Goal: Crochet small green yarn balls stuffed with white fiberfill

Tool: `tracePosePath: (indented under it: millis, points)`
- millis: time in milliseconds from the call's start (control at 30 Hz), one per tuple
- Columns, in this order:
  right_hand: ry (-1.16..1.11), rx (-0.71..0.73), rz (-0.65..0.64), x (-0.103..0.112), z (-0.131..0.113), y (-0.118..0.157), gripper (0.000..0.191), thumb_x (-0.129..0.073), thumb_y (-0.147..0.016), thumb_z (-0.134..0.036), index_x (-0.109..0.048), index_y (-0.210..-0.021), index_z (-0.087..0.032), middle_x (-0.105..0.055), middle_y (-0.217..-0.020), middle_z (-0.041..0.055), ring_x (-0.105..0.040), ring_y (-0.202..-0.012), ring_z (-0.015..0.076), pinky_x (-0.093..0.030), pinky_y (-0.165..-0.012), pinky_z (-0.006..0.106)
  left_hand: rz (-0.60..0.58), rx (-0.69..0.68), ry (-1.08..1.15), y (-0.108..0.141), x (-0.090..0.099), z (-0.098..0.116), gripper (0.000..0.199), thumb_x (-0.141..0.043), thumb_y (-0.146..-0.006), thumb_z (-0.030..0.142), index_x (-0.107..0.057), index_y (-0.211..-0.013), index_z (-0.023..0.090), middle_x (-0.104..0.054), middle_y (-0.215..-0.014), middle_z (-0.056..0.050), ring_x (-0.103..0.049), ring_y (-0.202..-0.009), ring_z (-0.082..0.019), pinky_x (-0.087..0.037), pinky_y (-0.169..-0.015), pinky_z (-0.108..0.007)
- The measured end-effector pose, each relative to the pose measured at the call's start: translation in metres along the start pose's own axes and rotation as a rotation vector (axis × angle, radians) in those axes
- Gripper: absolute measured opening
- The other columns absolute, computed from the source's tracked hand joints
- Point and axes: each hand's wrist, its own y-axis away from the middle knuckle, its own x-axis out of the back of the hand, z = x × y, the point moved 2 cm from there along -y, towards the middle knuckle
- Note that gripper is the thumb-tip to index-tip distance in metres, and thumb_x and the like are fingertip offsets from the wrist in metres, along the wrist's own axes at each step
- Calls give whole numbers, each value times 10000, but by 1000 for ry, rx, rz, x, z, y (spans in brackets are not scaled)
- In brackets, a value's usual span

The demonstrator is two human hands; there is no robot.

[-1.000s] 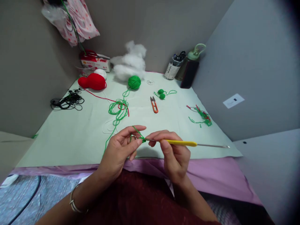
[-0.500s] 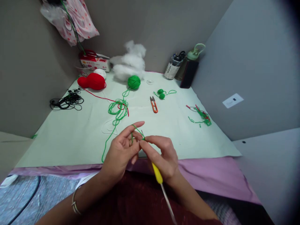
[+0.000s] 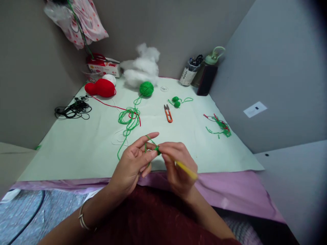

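Note:
My left hand (image 3: 134, 161) pinches a small green crochet piece (image 3: 157, 150) between thumb and fingers, with green yarn (image 3: 151, 139) looped over its raised index finger. A crochet hook with a yellow handle (image 3: 187, 170) is gripped in my right hand (image 3: 180, 166), its tip at the green piece and hidden by the fingers. The hook's rear end is blurred. From my left hand the strand runs to a loose tangle of green yarn (image 3: 129, 119) and on to a green yarn ball (image 3: 146, 89).
Orange thread snips (image 3: 168, 114) lie mid-table, near two small green crocheted pieces (image 3: 176, 102). Yarn scraps (image 3: 221, 127) are at right, black cord (image 3: 74, 109) and red yarn (image 3: 100, 88) at left. White stuffing (image 3: 143, 66), a pen cup (image 3: 188, 74) and a bottle (image 3: 211, 61) stand at the back.
My right hand has turned, swinging the hook's handle from pointing down toward me to pointing out to the right. More of the green piece shows. The strand by my left hand has shifted.

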Motion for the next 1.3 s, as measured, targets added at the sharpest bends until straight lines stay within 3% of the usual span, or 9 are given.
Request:
tracePosePath:
  millis: [100,200,300,367,667,833,933,1100,1300]
  points:
    - [159,121,-19,3,0,3,391,-625,-944,-84,-717,-1248,-312,-736,-1139,79,-701,-1025,223,-607,-828,389,-25,118,86,-2,3,1,386,-818,-818,203,-766,-1197,154,-369,-613,89,-153,-484,-15,-273,-386,-80]
    - [-67,-89,71,8,4,-3,268,-575,-985,-131,-741,-1129,-286,-731,-988,53,-687,-870,194,-595,-745,371,-27,144,132,-5,5,6,330,-804,-819,173,-786,-1145,120,-294,-587,100,-107,-500,-30,-229,-372,-77]
    - [-375,-307,130,8,9,-9,185,-557,-1013,-214,-737,-990,-250,-688,-877,28,-628,-714,150,-549,-645,324,-24,79,89,-5,4,7,317,-805,-815,170,-783,-1131,157,-361,-612,91,-132,-475,-16,-239,-368,-81]
    - [-488,-370,96,3,11,-9,168,-572,-1011,-256,-736,-976,-248,-673,-870,20,-612,-692,133,-532,-634,308,-27,42,38,-5,2,5,317,-817,-805,183,-776,-1119,184,-444,-658,79,-174,-456,-2,-260,-369,-87]
    - [-520,-428,125,3,16,-7,147,-615,-985,-278,-751,-941,-242,-684,-866,20,-607,-696,130,-523,-659,307,-36,114,28,-2,3,4,459,-780,-841,197,-710,-1293,164,-365,-613,92,-146,-479,-27,-246,-384,-105]
    - [-637,-527,173,9,19,-10,151,-646,-953,-294,-735,-870,-205,-656,-790,21,-583,-655,127,-503,-608,278,-34,173,90,-3,6,6,402,-773,-812,165,-750,-1211,131,-387,-641,76,-112,-494,-28,-194,-359,-104]
    - [-695,-556,134,7,20,-10,166,-642,-960,-314,-735,-867,-211,-657,-785,18,-577,-641,123,-497,-593,269,-24,123,47,-3,5,4,354,-788,-811,177,-762,-1164,160,-464,-684,62,-149,-462,-3,-215,-352,-104]
    - [-628,-435,47,0,19,-5,129,-651,-969,-278,-775,-958,-241,-721,-922,35,-625,-749,138,-515,-658,288,-39,-43,-103,-3,1,-1,370,-840,-785,210,-750,-1144,211,-625,-845,11,-364,-480,-11,-291,-353,-108]
    - [-690,-525,67,3,18,-8,161,-634,-980,-318,-743,-923,-214,-734,-862,30,-644,-671,127,-551,-632,284,-24,-71,-175,-2,4,1,364,-836,-801,242,-759,-1156,222,-604,-876,7,-388,-495,-16,-345,-362,-122]
